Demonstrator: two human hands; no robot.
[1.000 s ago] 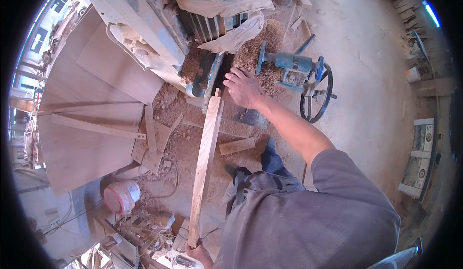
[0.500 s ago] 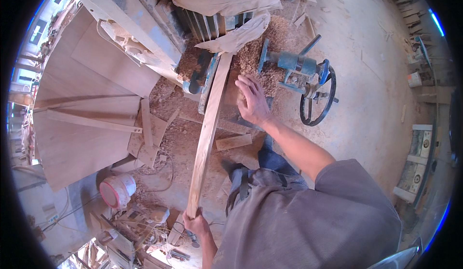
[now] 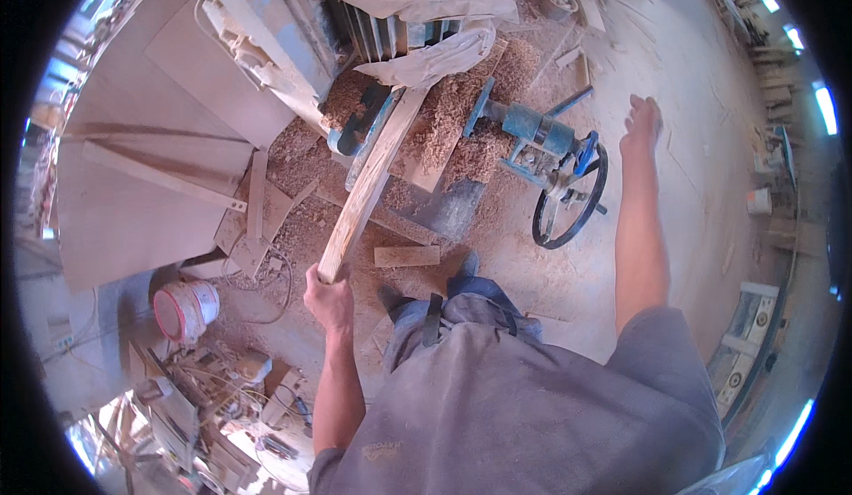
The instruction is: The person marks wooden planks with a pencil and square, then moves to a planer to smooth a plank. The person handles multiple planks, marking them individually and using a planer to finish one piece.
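A long wooden board (image 3: 373, 171) lies slanted, its far end going in under the pale cloth cover (image 3: 430, 60) of a woodworking machine. My left hand (image 3: 329, 300) is closed around the board's near end. Along its left side the board runs against a blue-edged metal guide (image 3: 366, 145). Well away to the right, past the handwheel, my right hand (image 3: 642, 124) is held out over the floor with nothing in it, fingers loosely apart. Between the board and that hand stands a blue clamp mechanism (image 3: 541, 131) with a black handwheel (image 3: 572, 202).
Wood shavings (image 3: 461, 113) heap around the machine. A short offcut (image 3: 406, 256) lies on the floor near my feet. Large plywood sheets (image 3: 133, 202) lean at the left, above a white and pink bucket (image 3: 185, 310). Scrap and cables clutter the lower left; timber stacks line the right.
The board has gone farther in under the cover, my left hand moving forward with its near end. My right hand has swung from beside the board out to the far right.
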